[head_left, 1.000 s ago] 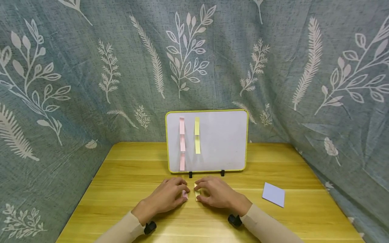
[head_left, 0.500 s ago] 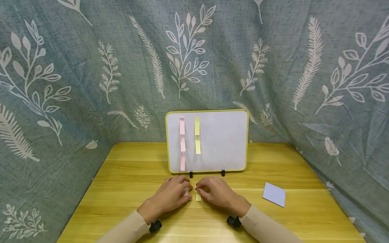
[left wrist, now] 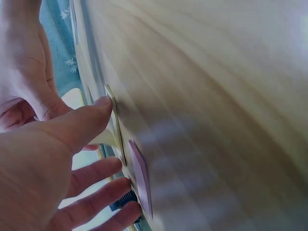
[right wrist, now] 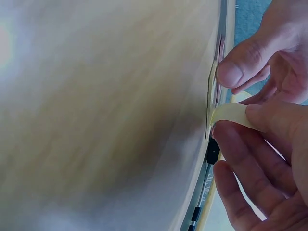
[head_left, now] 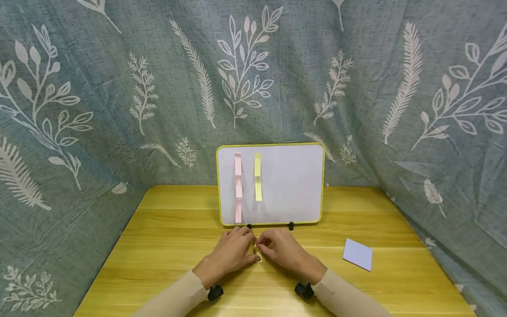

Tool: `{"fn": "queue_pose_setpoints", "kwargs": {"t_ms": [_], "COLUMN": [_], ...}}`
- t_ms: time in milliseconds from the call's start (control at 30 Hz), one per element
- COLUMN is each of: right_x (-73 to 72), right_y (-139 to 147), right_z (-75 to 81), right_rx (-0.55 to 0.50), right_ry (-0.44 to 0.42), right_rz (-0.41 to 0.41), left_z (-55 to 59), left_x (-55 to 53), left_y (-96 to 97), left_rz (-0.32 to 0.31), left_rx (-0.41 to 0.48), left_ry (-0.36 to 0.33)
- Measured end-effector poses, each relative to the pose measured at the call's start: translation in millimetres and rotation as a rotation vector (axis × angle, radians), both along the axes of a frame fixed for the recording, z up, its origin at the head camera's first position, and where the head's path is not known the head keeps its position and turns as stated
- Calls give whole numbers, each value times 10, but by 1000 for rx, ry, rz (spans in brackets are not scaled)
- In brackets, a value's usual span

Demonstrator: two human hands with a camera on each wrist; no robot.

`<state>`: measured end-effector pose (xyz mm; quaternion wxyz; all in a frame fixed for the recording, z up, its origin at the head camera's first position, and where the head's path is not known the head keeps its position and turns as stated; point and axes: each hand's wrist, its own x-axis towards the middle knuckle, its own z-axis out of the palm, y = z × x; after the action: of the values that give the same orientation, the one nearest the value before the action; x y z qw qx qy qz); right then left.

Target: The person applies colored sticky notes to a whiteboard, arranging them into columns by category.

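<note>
A pad of narrow yellow sticky notes (head_left: 259, 253) lies on the table between both hands. My left hand (head_left: 235, 251) spans it from the left, its thumb pressing the near end and its fairly straight fingers by the far end. Between thumb and forefinger, my right hand (head_left: 283, 251) pinches a yellow sticky note (right wrist: 234, 114), which curls up with its lower end still against the pad. A pink sticky-note pad (left wrist: 140, 175) lies beside the yellow one, below the left fingers in the left wrist view; the left hand hides it in the head view.
Behind the hands a yellow-framed whiteboard (head_left: 293, 185) stands on black feet. Several pink strips (head_left: 238, 187) hang in a left column, with two yellow strips (head_left: 258, 176) to their right. A pale blue square note pad (head_left: 358, 254) lies at the right. Patterned cloth (head_left: 166, 88) surrounds the table.
My left hand has moved right, from over the pink pad onto the yellow pad. The right thumb has drawn back from the pad's near end up toward the forefinger, now pinching a yellow note.
</note>
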<state>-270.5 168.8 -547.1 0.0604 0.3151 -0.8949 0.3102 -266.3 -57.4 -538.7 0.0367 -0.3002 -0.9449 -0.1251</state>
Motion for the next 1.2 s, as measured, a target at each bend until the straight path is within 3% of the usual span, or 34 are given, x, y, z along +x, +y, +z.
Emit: {"fn": "queue_pose_setpoints", "kwargs": {"t_ms": [600,933,1200], "right_x": [-72,-172,-216], "right_y": [-7,-11,-32], "right_z": [45,59,50], "right_rx": [-70,-65,-34], "right_ry": [20,47,54], "right_rz": [-91,-164,-213], "left_z": [-19,-34,-16], "left_x": [-4,-4,35], "left_y": [45,64,47], "left_rz": [-25,24,-5], "left_rx": [33,116,80], "left_ry": [80,36,55]}}
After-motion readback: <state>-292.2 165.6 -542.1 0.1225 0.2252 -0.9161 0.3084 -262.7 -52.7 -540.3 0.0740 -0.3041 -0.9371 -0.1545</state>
